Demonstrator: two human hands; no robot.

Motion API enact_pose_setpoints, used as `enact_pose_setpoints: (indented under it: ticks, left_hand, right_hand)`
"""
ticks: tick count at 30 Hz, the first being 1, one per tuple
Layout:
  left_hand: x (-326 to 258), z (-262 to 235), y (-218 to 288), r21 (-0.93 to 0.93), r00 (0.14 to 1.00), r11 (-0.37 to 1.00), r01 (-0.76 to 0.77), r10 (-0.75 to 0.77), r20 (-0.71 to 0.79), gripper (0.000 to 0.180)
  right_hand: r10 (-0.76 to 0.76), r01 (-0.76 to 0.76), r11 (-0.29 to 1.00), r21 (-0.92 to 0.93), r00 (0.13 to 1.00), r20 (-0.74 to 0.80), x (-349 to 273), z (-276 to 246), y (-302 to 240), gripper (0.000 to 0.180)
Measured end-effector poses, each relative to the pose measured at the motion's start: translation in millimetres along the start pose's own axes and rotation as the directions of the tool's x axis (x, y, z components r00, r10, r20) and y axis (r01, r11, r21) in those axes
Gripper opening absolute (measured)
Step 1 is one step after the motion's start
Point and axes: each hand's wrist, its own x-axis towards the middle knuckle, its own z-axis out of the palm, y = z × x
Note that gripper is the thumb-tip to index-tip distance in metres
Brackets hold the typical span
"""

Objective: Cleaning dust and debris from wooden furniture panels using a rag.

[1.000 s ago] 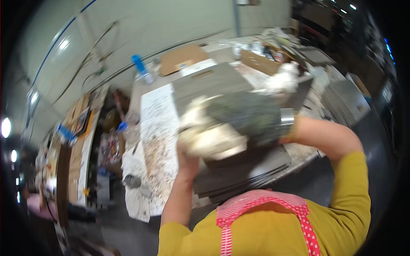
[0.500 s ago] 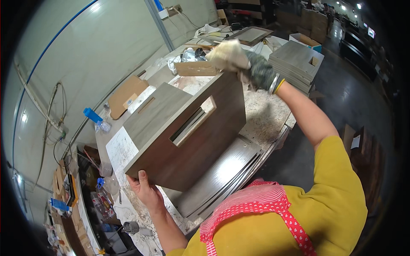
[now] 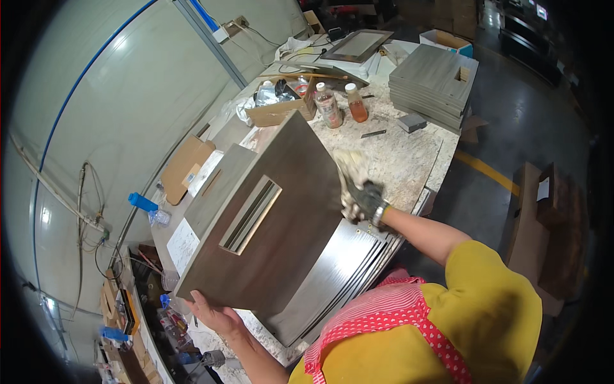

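A grey-brown wood-grain panel (image 3: 300, 205) with a rectangular slot stands tilted on edge before me. My bare left hand (image 3: 214, 317) grips its lower left corner, thumb on the near face. At the panel's right edge is my right hand (image 3: 366, 200) in a dark grey glove, closed on a pale cloth (image 3: 352, 168) that is blurred by motion. Under the raised panel lies a stack of similar panels (image 3: 332, 265), partly hidden. Another slotted panel (image 3: 224, 165) lies behind it.
On the worktable (image 3: 409, 153) stand a clear bottle (image 3: 328, 105) and an amber bottle (image 3: 357, 102). A grey block (image 3: 412, 122) lies near a tall panel stack (image 3: 435, 80). A cardboard box (image 3: 275, 114) holds crumpled wrapping. Large cartons (image 3: 531, 224) stand on the floor at right.
My right hand with the cloth has moved from the panel's top corner down to its right edge. The panel has turned slightly and its lower left corner sits lower, still in my left hand.
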Motion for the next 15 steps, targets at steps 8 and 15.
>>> enact_pose_setpoints:
  ticks: [8, 15]
  left_hand:
    - [-4.0, -4.9, -0.4, 0.017, 0.996, 0.997, -0.079, 0.079, 0.041, 0.035]
    - [46.9, 4.2, 71.9, 0.633, 0.917, 0.689, -0.353, 0.388, 0.088, 0.044]
  right_hand:
    - [-0.541, 0.378, 0.810, -0.449, 0.777, -0.321, -75.6, 118.5, -135.5, 0.049]
    - [-0.770, 0.602, 0.414, -0.683, 0.631, 0.090, -132.0, 244.0, -240.5, 0.039]
